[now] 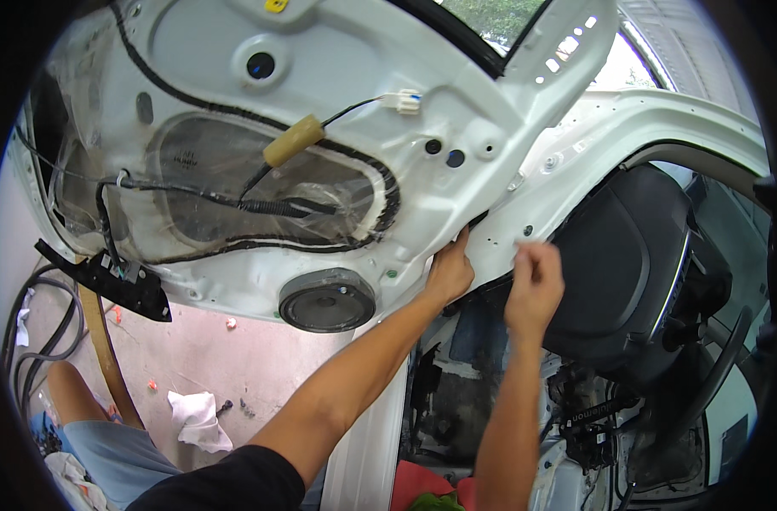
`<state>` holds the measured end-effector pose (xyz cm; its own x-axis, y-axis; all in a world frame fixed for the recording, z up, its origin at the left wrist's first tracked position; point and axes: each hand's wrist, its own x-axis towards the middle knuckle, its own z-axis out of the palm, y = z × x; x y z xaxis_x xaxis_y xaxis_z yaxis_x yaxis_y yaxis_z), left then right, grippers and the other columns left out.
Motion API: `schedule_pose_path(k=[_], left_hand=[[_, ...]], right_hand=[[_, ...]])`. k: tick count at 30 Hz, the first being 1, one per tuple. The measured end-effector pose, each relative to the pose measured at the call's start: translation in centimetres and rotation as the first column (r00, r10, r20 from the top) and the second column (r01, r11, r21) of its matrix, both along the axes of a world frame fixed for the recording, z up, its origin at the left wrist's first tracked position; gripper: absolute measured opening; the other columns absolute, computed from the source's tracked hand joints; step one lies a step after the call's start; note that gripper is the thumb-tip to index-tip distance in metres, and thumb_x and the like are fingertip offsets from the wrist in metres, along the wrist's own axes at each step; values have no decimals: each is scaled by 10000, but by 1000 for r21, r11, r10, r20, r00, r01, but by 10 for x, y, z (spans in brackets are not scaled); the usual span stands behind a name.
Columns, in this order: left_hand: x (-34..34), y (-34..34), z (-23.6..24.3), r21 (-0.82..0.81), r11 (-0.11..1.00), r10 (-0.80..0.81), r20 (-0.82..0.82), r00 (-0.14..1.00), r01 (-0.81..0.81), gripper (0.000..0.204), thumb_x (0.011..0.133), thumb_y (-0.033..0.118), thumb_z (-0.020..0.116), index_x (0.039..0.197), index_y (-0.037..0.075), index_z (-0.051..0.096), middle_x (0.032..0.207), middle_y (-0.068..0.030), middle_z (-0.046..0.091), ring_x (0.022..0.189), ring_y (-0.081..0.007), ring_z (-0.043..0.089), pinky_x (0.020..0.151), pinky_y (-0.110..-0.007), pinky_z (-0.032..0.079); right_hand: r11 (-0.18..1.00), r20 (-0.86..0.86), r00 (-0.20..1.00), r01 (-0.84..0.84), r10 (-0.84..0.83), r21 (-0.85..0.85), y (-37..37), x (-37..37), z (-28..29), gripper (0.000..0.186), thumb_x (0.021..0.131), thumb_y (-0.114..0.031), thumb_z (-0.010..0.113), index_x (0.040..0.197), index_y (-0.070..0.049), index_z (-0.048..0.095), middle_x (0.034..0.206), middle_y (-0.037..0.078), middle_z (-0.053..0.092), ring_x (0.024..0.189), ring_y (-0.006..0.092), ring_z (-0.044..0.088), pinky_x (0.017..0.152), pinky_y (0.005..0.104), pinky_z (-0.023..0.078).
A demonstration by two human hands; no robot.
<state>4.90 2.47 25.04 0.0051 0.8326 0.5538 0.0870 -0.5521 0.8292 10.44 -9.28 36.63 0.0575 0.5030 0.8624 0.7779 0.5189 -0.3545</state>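
My left hand [450, 271] reaches into the narrow gap between a white car door [456, 77] and the white door pillar [499, 247]. One finger points up against a dark part at the gap; the other fingers are curled, and whatever they grip is hidden. My right hand [535, 285] is raised just right of it, in front of the pillar and the dashboard [614, 247]. Its fingers are curled together, slightly blurred, and I cannot make out anything in them. Below the left hand, a round black speaker [327, 302] sits in the door's lower corner.
The door's inner side is stripped, with clear plastic sheeting, a black wiring harness [209, 198], a foam-wrapped cable [293, 141] and a white connector [403, 101]. A steering wheel [729, 366] stands at right. Black hoses [43, 298] and a white cloth [199, 421] lie on the floor.
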Motion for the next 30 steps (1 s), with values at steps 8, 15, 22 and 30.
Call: schedule_pose_path(k=[8, 15, 22, 30], left_hand=[[-1, 3, 43, -13, 999, 43, -39, 998, -44, 640, 863, 113, 439, 1496, 19, 442, 1571, -215, 384, 1479, -397, 296, 1244, -440, 183], [-7, 31, 28, -40, 987, -151, 74, 986, 154, 646, 885, 85, 419, 1529, 39, 414, 1584, -189, 399, 1484, -315, 342, 1238, -364, 205], [-4, 37, 38, -101, 895, -377, 352, 857, 435, 607, 935, 101, 393, 1540, 56, 419, 1607, -129, 392, 1510, -259, 305, 1241, -334, 171], [-6, 34, 45, -27, 986, -168, -4, 986, 167, 585, 951, 163, 367, 1517, 27, 426, 1561, -230, 404, 1471, -350, 349, 1226, -385, 233]], right_hand=[[820, -102, 973, 117, -209, -560, -69, -5, -248, 302, 880, -175, 741, 1173, -115, 708, 1213, 160, 600, 1112, 344, 605, 935, 408, 497], [672, 176, 983, 166, -53, -722, -78, -35, -303, 703, 890, -519, 697, 1463, -158, 508, 1551, 222, 380, 1403, 421, 401, 1124, 583, 289], [494, 192, 957, 62, 217, -867, -68, -1, -293, 819, 890, -591, 649, 1548, -174, 400, 1602, 181, 336, 1408, 391, 399, 1089, 613, 286], [662, 275, 939, 74, 205, -746, -67, 5, -308, 772, 921, -661, 543, 1534, -206, 427, 1600, 165, 363, 1446, 393, 368, 1119, 613, 259]])
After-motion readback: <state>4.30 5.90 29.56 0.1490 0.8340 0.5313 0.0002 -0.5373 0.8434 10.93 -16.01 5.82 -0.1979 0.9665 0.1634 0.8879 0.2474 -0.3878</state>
